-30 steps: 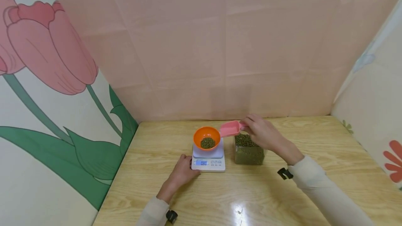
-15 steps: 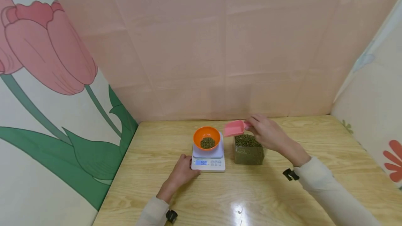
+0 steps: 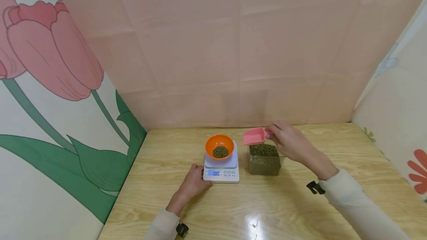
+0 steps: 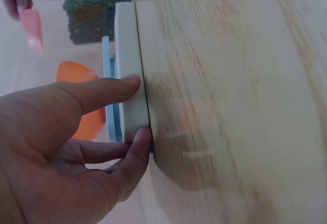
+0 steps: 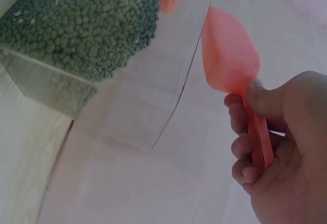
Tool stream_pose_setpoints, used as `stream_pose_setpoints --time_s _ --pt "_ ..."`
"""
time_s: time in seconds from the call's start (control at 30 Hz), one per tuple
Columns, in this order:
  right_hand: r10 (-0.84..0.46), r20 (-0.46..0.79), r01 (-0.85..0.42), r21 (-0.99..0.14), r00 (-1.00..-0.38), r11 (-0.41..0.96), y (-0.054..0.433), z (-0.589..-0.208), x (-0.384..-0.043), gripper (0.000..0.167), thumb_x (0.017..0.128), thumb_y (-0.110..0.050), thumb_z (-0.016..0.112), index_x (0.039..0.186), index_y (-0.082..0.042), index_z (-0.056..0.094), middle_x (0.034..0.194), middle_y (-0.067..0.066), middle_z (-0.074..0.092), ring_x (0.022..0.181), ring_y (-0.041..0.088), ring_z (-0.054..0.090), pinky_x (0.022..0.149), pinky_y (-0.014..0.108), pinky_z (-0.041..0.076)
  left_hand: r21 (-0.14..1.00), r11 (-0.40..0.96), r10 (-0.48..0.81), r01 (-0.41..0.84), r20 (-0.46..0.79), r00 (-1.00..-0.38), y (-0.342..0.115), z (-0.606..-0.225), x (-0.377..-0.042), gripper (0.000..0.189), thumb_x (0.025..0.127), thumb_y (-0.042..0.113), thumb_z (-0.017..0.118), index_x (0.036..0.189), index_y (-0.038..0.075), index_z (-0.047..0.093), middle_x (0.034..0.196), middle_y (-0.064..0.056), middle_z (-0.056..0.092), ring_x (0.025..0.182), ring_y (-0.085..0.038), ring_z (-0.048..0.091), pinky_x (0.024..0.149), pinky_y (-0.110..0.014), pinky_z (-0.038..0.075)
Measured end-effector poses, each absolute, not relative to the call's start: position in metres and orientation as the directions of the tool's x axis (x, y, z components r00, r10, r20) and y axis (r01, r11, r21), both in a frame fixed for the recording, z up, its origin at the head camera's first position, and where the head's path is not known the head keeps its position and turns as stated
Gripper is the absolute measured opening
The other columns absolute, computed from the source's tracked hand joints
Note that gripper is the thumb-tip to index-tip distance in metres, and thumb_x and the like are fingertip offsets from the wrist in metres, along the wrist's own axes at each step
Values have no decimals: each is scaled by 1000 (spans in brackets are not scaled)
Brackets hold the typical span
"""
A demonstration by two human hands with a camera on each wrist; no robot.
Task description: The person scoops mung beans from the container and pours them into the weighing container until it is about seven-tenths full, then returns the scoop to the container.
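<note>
From where I stand, the pink scoop (image 3: 254,136) is up in the air near the far left corner of the clear box (image 3: 264,166), higher than the green beans (image 3: 263,150) inside it. Its long axis runs nearly sideways across the person's front, handle to the right and blade to the left, pointing toward the orange bowl (image 3: 211,142). The hollow faces up, and the left wrist view shows the blade tipping slightly down. The right hand (image 3: 289,143) has its grip curled round the handle, thumb near where the blade begins.

The left hand (image 3: 194,181) pinches the near left corner of the white scale (image 3: 230,164), thumb along the front edge, fingers at the left side. The scale's long axis runs away from the person, its lit display at the near end. The bowl sits upright on the scale, with some green beans at its bottom. Box and scale stand apart, side by side, on the wooden surface (image 3: 283,206).
</note>
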State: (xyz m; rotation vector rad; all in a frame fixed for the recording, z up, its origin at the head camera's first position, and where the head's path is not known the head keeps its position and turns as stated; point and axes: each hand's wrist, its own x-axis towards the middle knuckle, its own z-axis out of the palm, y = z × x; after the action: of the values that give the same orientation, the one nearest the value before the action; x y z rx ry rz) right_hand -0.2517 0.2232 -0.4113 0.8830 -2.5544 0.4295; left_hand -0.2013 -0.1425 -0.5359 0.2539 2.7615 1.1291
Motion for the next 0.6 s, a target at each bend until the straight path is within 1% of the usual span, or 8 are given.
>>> stream_pose_setpoints --time_s 0.17,0.33,0.43,0.6 --pt "-504 448 -622 -164 -738 766 230 -410 -249 14 102 -7 69 114 0 73 113 15 73 107 34 68 91 53 58 707 701 210 96 -76 -975 -142 -534 -200 50 88 13 88 132 -2 68 114 -11 58 99 -20 52 87 -37 52" --pt "-504 449 -620 -154 -738 770 235 -409 -246 14 103 -7 69 113 1 73 111 15 72 105 34 67 89 53 59 720 688 209 91 -76 -975 -142 -535 -200 51 88 13 87 132 -3 67 115 -12 57 101 -22 54 88 -39 54" --pt "-506 459 -623 -145 -731 769 238 -408 -244 14 102 -6 69 113 2 73 109 15 72 103 34 67 88 52 59 723 685 208 88 -78 -975 -143 -535 -199 51 88 12 87 132 -3 67 116 -12 57 101 -22 55 89 -40 55" --pt "-512 497 -637 -111 -700 763 242 -408 -243 14 98 -2 72 110 3 73 108 17 72 102 35 68 87 53 59 715 692 210 99 -69 -975 -143 -535 -199 51 88 13 87 132 -2 67 116 -12 58 102 -22 54 89 -40 54"
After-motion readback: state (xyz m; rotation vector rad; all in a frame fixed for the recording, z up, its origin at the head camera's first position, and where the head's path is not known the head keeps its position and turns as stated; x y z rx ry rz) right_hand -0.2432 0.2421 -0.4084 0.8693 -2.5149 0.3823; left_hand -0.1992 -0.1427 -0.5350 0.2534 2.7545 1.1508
